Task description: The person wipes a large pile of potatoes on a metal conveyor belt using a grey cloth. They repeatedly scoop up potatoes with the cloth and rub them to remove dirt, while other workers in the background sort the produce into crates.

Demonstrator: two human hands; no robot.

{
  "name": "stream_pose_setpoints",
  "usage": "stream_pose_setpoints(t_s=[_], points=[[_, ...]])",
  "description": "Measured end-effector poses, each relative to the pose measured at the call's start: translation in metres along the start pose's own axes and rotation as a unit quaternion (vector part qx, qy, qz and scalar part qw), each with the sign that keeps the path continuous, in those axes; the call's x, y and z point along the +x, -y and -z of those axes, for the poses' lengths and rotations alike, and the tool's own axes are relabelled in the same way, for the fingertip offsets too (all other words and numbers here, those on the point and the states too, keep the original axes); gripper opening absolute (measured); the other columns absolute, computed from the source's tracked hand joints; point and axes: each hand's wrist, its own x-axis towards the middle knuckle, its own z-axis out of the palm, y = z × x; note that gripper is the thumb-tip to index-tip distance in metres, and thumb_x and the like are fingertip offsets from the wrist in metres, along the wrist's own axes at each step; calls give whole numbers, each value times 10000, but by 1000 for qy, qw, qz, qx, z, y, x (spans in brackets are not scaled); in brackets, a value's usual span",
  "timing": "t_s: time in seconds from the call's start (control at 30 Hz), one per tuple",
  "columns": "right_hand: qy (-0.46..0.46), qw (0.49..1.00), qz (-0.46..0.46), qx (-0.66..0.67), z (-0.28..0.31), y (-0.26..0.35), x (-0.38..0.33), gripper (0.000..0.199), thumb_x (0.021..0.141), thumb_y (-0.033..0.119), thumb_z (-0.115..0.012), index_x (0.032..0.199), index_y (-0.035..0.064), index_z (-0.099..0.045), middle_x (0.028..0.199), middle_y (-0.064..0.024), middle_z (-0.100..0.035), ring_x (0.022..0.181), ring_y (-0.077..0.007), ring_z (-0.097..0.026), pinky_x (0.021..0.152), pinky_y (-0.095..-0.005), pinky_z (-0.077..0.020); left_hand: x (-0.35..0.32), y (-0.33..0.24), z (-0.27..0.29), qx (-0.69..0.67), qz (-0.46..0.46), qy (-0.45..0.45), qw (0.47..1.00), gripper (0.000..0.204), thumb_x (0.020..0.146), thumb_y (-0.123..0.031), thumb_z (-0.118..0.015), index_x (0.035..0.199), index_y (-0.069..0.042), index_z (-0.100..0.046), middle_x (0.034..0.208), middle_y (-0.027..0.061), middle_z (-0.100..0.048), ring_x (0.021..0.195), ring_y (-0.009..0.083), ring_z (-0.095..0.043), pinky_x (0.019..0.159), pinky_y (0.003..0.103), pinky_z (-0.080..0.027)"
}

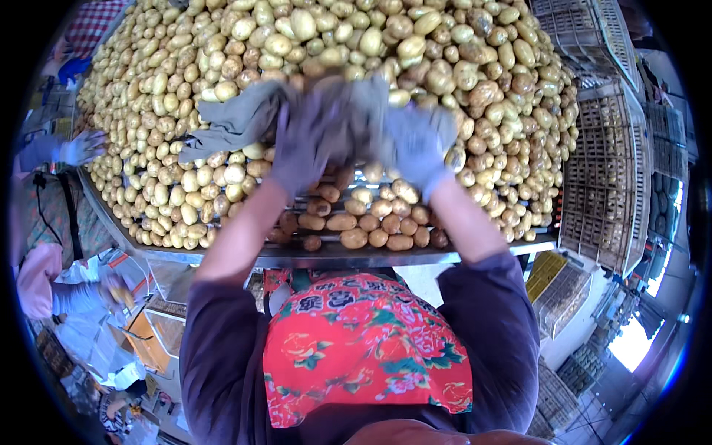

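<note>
A large heap of yellow-brown potatoes [426, 74] lies on a metal-edged table [371, 259] in front of me. My left hand [300, 141], in a grey-purple glove, presses a crumpled grey cloth [248, 119] against the potatoes; its fingers are closed over the cloth and smeared by motion. Another fold of the cloth bunches up between my two hands. On its right side, my right hand [419, 144], in a similar glove, grips the cloth, its fingers blurred. Several loose potatoes [382, 222] sit between my forearms, near the front edge. What lies under the cloth is hidden.
Plastic crates [604, 167] stand along the right edge of the table, with a yellow crate [547, 276] lower down. At the left, another person's gloved hand [81, 147] reaches the heap. Below it, another gloved hand [115, 291] shows near an orange box [148, 337].
</note>
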Motion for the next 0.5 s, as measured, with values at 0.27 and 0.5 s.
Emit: stream_pose_setpoints(t_s=[0.27, 0.5], points=[[-251, 944, 205, 52, -75, 33, -21, 484, 873, 204, -529, 1317, 11, -535, 1505, -231, -356, 1451, -396, -229, 1171, -535, -206, -43, 5, -63, -251, 157, -158, 942, 471, 842, -74, -587, 1310, -38, -536, 1420, 204, -473, 1317, 321, -466, 1113, 441, -335], [-194, 874, 114, 431, 13, -23, -48, 414, 815, 213, -652, 1185, 29, -617, 1148, -135, -635, 1061, -276, -620, 940, -400, -484, 11, -49, -13, -324, 133, -252, 902, 422, 812, 13, -549, 1223, -53, -622, 1117, 134, -651, 1137, 304, -578, 982, 421, -447]])
